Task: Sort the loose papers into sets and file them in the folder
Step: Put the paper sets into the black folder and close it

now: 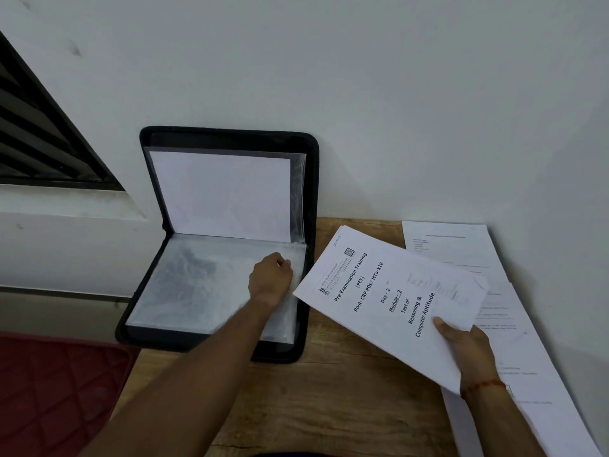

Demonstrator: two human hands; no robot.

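Observation:
A black zip folder [309,199] lies open on the wooden table, its upper half leaning on the wall. A white sheet [220,192] sits in the upper plastic sleeve. My left hand [270,280] pinches the right edge of the lower clear sleeve [197,285]. My right hand [468,351] grips a set of printed papers [389,291] headed "Pre Examination Training", held just right of the folder, above the table.
More loose printed sheets [514,324] lie along the wall at the right of the wooden table [329,407]. A dark red quilted cushion [52,390] is at the lower left. A window with a dark frame [39,136] is at the upper left.

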